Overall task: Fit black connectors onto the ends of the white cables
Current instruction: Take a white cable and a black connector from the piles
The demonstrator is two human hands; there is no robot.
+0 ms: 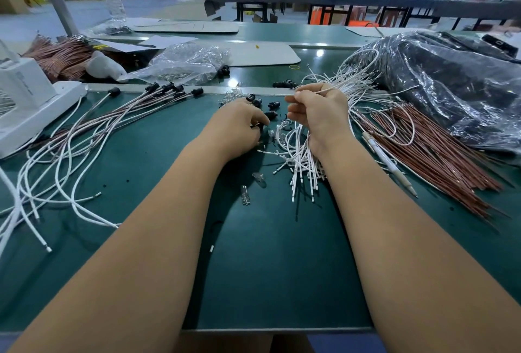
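My right hand (pixel 318 111) grips a bundle of white cables (pixel 303 161) that hangs down onto the green mat, and its fingertips pinch one cable end near the top. My left hand (pixel 239 124) rests knuckles-up on the mat with fingers curled over a small black connector (pixel 259 126). Several loose black connectors (pixel 263 106) lie just beyond both hands. At the left lies a fan of white cables with black connectors on their far ends (pixel 166 88).
Brown wires (pixel 431 155) and a pen (pixel 389 162) lie at the right, beside a black heap in clear plastic (pixel 451 85). Small glass bulbs (pixel 245 197) lie near my forearms. A white device (pixel 25 99) stands at the left; a clear bag (pixel 186 62) sits behind.
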